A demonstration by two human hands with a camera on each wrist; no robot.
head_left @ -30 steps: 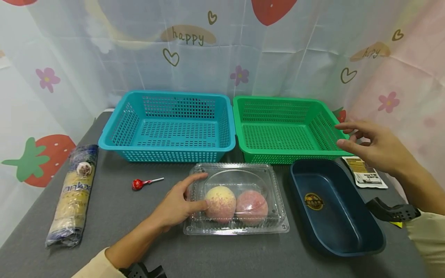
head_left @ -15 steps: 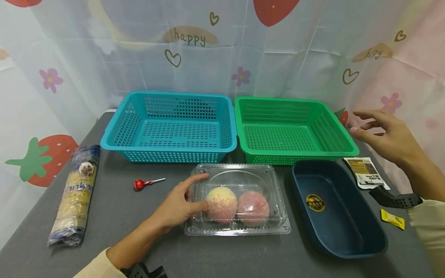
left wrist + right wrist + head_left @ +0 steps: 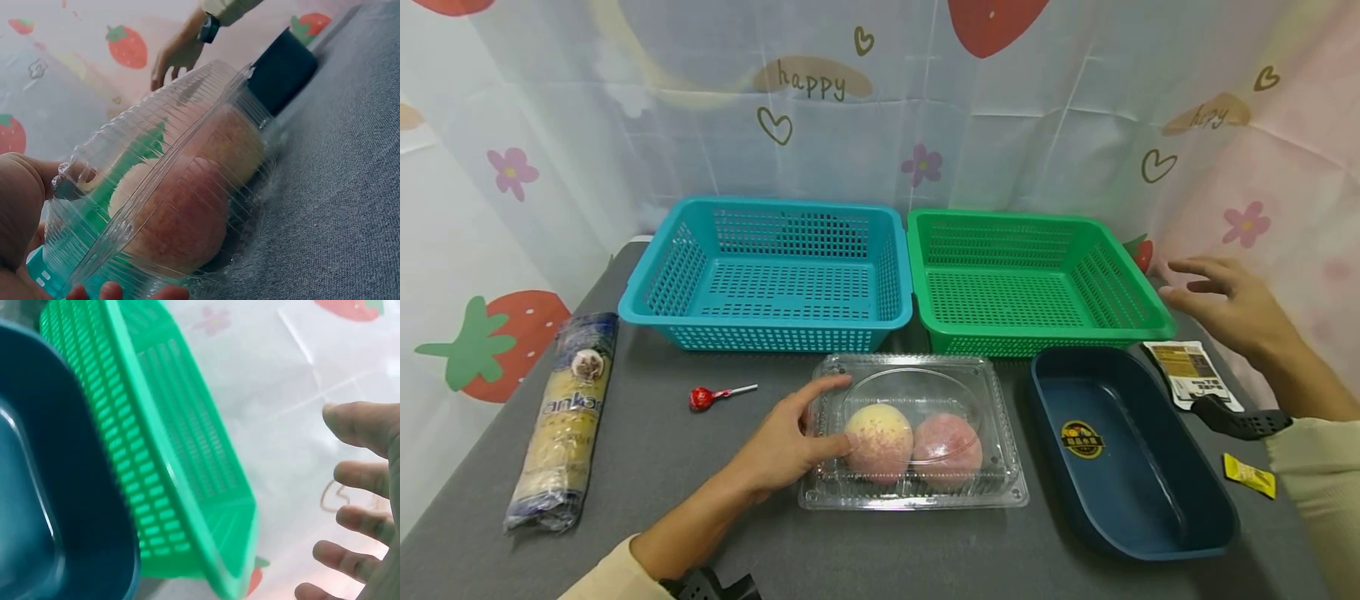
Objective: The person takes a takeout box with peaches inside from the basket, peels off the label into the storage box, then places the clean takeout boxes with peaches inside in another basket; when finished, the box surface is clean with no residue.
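Observation:
My left hand (image 3: 793, 437) grips the left side of a clear plastic clamshell box (image 3: 1007, 479), with its thumb over the lid. Two round, peach-like fruits sit inside the box, a yellow and pink one (image 3: 878, 442) and a pink one (image 3: 947, 450). The left wrist view shows the box's ribbed wall (image 3: 94, 240) close up, with fingers along it. My right hand (image 3: 1236, 304) is raised beyond the right end of the green basket (image 3: 1037, 342), fingers spread and holding nothing. Below that hand lies a white and brown packet (image 3: 1191, 373).
A dark blue basin (image 3: 1138, 475) stands right of the box, and a small yellow packet (image 3: 1249, 476) lies beyond it. Behind is a blue basket (image 3: 767, 321). On the left lie a red lollipop (image 3: 702, 398) and a long wrapped package (image 3: 561, 425). A printed curtain (image 3: 1022, 142) hangs behind.
My right hand has moved rightward from over the green basket's end, then slightly down, uncovering the yellow packet. My left hand and the box stay in place; the view has shifted slightly.

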